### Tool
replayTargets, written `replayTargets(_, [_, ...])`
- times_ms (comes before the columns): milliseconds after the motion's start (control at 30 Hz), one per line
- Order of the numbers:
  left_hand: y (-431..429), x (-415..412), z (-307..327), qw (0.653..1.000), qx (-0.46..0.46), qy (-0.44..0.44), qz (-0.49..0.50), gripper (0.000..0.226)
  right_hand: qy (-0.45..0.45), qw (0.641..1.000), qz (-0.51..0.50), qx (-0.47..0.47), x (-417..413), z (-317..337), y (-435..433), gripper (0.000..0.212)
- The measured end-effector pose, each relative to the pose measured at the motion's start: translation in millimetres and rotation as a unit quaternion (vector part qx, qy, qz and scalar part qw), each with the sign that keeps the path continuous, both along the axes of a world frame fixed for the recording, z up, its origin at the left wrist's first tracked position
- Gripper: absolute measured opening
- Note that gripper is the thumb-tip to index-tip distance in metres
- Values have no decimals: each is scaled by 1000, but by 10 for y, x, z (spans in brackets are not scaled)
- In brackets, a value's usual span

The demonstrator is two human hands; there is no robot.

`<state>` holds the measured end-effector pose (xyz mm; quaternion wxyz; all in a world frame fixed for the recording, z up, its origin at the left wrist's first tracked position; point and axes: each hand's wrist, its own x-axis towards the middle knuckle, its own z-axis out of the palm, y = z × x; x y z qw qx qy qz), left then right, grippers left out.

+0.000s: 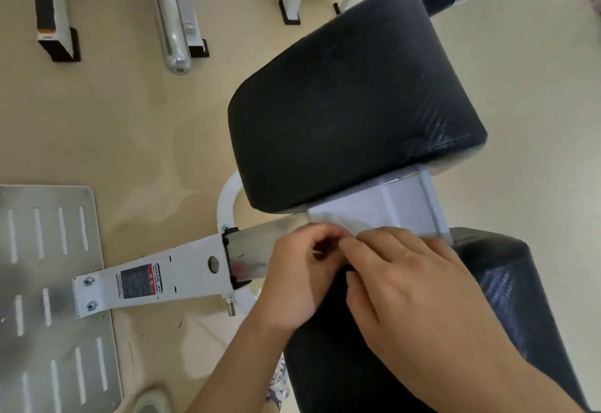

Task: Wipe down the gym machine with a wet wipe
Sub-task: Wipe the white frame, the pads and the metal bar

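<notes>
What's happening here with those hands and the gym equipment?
A person is cleaning a gym machine. Both hands meet at the white bracket between the far pad and the near pad. The left hand pinches a white wipe lying on the bracket, and the right hand touches its edge with straight fingers.

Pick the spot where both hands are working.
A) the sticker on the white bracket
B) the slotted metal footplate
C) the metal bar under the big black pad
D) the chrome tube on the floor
C: the left hand and right hand meet over the metal bar just below the big black pad, with the pale wipe at their fingertips.
</notes>
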<state>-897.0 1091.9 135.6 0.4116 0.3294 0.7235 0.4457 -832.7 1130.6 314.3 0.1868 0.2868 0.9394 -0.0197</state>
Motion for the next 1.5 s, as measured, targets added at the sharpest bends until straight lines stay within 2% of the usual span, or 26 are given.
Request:
replayTargets(67, [100,9,369,999,35,-9,-19,21,7,1000,-16,21,29,71,126,32])
replayTargets(167, [263,-8,984,994,87,-59,-22,21,24,996,-48,69,96,283,331,19])
replayTargets(233, [323,18,1206,992,88,-77,-38,20,2,995,-89,45,107,449,487,22])
replayTargets(300, [304,16,1205,993,69,-97,-15,23,10,995,-97,15,136,494,628,31])
replayTargets(433, [51,-78,928,986,-39,-101,129,24,-30,999,-25,2,170,254,706,34])
replayTargets(500, [-1,-78,903,981,-58,-106,155,22,14,1000,-26,2,195,206,719,32])
replayTargets(567, [114,-24,1033,982,-48,-105,146,21,59,996,-68,-19,237,206,750,34])
replayTargets(667, [435,115,1305,991,-11,-71,117,22,131,968,-186,-103,395,281,833,33])
replayTargets(733, [567,187,1416,994,2,-34,105,24,198,935,-244,-164,457,295,921,21])
replayTargets(833, [589,212,1467,994,5,-38,106,23,228,904,-304,-196,456,212,1143,7])
replayTargets(900, [556,201,1479,994,-8,-23,110,25,213,893,-333,-214,429,93,1303,8])
replayTargets(1033, [559,180,1563,991,-63,98,65,22,94,894,-367,-241,395,-161,1486,19])
replayTargets(1100, [575,171,1629,981,-82,173,13,22,60,913,-355,-191,419,-90,1495,20])
replayTargets(1200, [604,151,1679,973,-71,216,-26,26,124,951,-265,-95,509,219,1323,30])
replayTargets(1267, [606,133,1703,977,-50,202,-48,32,155,956,-184,-165,486,409,1104,34])
replayTargets(1333, [586,81,1754,983,-58,162,-71,45,95,950,-149,-257,387,394,953,55])
replayTargets(1433, [505,-14,1822,988,-87,108,-63,68,4,926,-173,-337,213,260,1098,76])
replayTargets(1500, [428,-77,1804,984,-96,137,-56,62,-58,914,-199,-348,124,135,1210,89])
